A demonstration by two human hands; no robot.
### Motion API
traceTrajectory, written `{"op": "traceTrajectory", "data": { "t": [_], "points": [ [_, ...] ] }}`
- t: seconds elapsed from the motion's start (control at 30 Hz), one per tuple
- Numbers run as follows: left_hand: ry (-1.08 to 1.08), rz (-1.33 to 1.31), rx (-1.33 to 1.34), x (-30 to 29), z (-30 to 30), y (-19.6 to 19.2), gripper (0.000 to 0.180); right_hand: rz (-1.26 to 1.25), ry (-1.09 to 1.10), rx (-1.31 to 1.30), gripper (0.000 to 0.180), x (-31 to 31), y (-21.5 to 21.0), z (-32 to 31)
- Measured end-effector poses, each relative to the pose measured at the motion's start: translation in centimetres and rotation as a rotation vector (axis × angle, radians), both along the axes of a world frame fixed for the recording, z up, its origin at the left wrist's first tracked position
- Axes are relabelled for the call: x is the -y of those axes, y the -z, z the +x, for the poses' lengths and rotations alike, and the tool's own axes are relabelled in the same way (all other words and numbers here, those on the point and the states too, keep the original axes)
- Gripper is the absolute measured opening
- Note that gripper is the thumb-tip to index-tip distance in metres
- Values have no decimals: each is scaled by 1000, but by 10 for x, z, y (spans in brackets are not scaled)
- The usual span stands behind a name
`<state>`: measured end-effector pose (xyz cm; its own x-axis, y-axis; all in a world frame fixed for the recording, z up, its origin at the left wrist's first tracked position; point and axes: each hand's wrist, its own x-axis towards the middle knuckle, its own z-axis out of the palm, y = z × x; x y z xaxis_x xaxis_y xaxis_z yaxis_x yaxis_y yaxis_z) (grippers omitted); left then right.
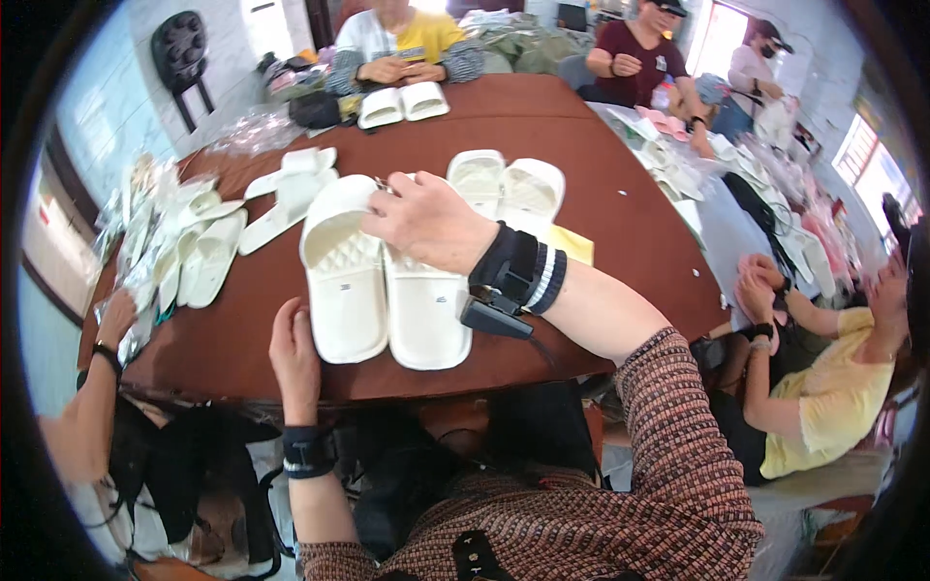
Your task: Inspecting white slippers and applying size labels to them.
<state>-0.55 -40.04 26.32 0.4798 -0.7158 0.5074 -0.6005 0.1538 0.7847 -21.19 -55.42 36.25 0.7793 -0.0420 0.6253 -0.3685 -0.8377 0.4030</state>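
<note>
A pair of white slippers (pixel 352 315) lies on the counter (pixel 620 290) with heels toward the person, probably so both straps sit within reach. The right hand (pixel 426 221) bends its fingers over the straps, perhaps to steady them; whether it pinches anything, I cannot tell. The left hand (pixel 294 353), loosely curled with nothing visible in it, rests just beside the left slipper, seemingly ready to support it.
</note>
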Motion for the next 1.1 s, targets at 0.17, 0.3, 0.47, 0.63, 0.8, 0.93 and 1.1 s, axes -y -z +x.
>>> {"op": "traceTrajectory", "data": {
  "t": [0.17, 0.3, 0.47, 0.63, 0.8, 0.93, 1.1],
  "points": [
    [40, -1, -1, -3, 10, 5, 22, -20, 6, 60, 17, -4, -34, -33],
    [2, 8, 17, -6, 22, 11, 22, 26, 100, -22, 21, 36, -43, -85],
    [120, 44, 14, 6, 13, 5, 23, -113, 693, 45, 22, 119, -51, -232],
    [142, 126, 235, 6, 47, -30, 25, 125, 671, 176, 47, 117, -47, -269],
    [-85, 146, 660, 45, 111, -55, 34, 308, 488, 143, 30, 77, -22, -218],
    [-476, 616, 676, 46, 188, -50, 61, 427, 318, 149, 26, 49, -8, -177],
    [-556, 972, 513, 45, 236, -45, 90, 383, 249, 111, 23, 28, -4, -165]
  ]
}}
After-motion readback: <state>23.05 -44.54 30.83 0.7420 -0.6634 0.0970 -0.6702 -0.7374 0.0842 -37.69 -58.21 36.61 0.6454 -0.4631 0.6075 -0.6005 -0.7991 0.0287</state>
